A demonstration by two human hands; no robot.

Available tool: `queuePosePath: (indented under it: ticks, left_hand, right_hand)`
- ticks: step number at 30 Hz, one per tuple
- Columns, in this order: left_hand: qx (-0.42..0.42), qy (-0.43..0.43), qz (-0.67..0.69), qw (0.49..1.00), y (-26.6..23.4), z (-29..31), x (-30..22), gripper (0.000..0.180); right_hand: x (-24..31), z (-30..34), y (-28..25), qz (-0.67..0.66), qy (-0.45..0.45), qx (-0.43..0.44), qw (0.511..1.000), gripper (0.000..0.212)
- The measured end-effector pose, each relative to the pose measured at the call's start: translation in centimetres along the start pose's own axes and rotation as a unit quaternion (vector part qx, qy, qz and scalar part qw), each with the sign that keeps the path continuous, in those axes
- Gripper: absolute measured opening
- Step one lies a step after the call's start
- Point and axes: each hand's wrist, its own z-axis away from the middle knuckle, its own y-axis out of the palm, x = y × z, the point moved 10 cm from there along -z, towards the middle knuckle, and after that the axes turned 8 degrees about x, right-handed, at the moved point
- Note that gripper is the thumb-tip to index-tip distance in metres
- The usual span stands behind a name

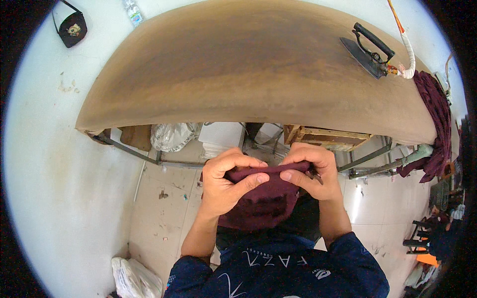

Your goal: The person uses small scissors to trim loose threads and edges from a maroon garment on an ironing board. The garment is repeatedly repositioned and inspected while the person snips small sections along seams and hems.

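Note:
A dark maroon piece of cloth (263,206) hangs in front of my body, gathered along its upper edge. My left hand (226,179) pinches that edge between thumb and fingers. Close beside it, my right hand (315,171) grips the same edge, its thumb pointing toward the left thumb. Between the two thumbs the fold of cloth runs nearly level. Whether the cloth is a finished garment cannot be made out. Both hands are held just short of the padded ironing table (223,74), apart from it.
A black iron (367,52) with a wrapped cord rests on the table's right side. More maroon cloth (435,119) drapes over the right end. Below are a plastic bag (171,136), a white stack (222,136) and a wooden crate (328,136). A bottle (133,12) stands at the back left.

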Motion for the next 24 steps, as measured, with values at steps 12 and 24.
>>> queuePosePath:
  ticks: [12,24]
  left_hand:
    - [-0.091,-0.015,0.235,0.968,-1.5,0.5,2.9,0.012]
    - [-0.063,0.051,0.281,0.956,-2.9,-0.4,1.2,0.019]
  right_hand:
    - [1.3,0.3,1.1,0.002,-0.048,0.044,0.998,0.015]
    - [1.5,0.2,-0.3,0.05,-0.059,-0.005,0.997,0.013]
